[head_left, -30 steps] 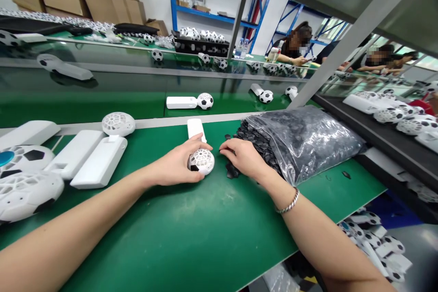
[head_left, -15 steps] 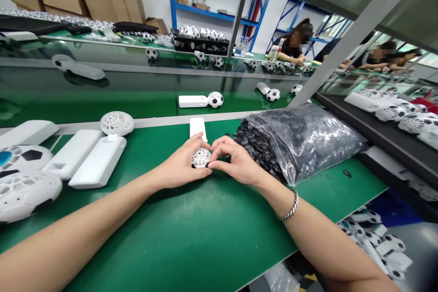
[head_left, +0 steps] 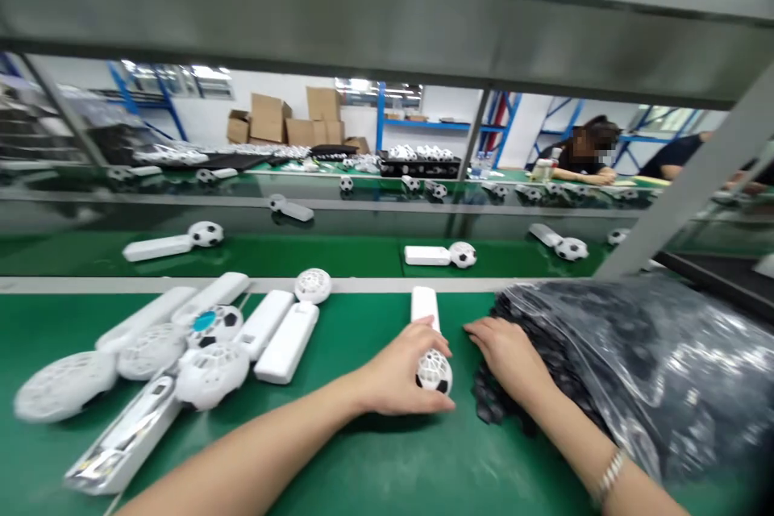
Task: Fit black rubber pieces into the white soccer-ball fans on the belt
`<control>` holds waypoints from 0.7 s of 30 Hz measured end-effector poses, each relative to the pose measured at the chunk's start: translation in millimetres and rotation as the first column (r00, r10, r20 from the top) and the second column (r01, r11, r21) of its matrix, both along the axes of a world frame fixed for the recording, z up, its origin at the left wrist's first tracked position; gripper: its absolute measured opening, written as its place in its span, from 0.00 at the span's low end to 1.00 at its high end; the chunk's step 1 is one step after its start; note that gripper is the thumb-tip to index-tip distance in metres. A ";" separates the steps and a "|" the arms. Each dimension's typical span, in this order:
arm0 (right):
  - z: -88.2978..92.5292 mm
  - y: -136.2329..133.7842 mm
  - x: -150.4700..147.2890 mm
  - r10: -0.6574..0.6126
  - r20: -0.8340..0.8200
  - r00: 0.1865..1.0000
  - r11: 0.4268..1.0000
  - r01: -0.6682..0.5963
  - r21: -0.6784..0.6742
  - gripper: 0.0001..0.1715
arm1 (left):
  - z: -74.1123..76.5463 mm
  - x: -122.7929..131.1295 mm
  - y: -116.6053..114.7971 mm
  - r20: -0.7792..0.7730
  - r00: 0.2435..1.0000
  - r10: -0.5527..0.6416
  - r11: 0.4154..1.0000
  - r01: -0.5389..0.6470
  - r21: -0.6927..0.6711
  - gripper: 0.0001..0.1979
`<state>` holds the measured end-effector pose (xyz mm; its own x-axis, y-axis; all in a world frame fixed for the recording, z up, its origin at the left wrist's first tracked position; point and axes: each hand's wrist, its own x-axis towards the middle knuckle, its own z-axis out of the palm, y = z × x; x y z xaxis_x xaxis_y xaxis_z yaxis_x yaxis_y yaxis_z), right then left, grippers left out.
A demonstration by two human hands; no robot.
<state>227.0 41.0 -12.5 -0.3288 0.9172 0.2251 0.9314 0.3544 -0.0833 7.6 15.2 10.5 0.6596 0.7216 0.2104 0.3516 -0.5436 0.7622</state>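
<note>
My left hand grips a white handheld fan by its round, soccer-ball-patterned head, thumb below and fingers above. The fan's white handle points away from me on the green table. My right hand lies to the right, palm down, at the edge of a heap of small black plastic pieces. Its fingertips are close together near the green surface, and whether they pinch a piece is hidden. The black pieces spill from a clear plastic bag.
Several white fans lie to the left, one with its handle opened. Beyond a pale rail, a green conveyor belt carries more fans. A slanted metal post stands at right. A co-worker sits at the far side.
My right hand has left the fan head and moved right to the black pieces. My left hand keeps its hold on the fan. The camera view has turned left.
</note>
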 end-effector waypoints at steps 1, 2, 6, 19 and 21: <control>-0.4 -1.6 0.8 0.023 0.029 0.999 1.000 -0.023 0.001 0.16 | -0.2 -0.5 0.1 0.004 1.000 0.019 1.000 -0.019 -0.002 0.27; -0.3 -3.7 1.5 0.033 0.055 0.998 0.999 -0.033 0.007 0.16 | -0.1 -1.0 -0.2 0.000 0.999 0.054 0.998 -0.054 -0.016 0.28; 4.6 -14.6 4.0 0.001 0.130 0.992 1.000 -0.005 0.029 0.20 | 4.8 -4.5 -2.9 -0.044 0.972 0.230 0.964 -0.233 -0.124 0.34; 20.5 -32.3 -1.1 0.222 -0.341 0.914 0.974 -0.224 0.033 0.14 | 7.5 -12.4 4.9 -0.051 0.994 0.092 0.989 -0.098 -0.115 0.28; 25.0 -36.1 -5.7 0.264 -0.377 0.888 0.964 -0.248 0.093 0.13 | 7.2 -11.7 5.0 -0.051 0.997 0.061 0.992 -0.067 -0.111 0.27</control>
<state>221.3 4.9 12.5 -0.4317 0.8000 0.4167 0.7067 0.5871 -0.3949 -4.1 20.1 17.7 0.6185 0.7800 0.0953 0.4199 -0.4305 0.7990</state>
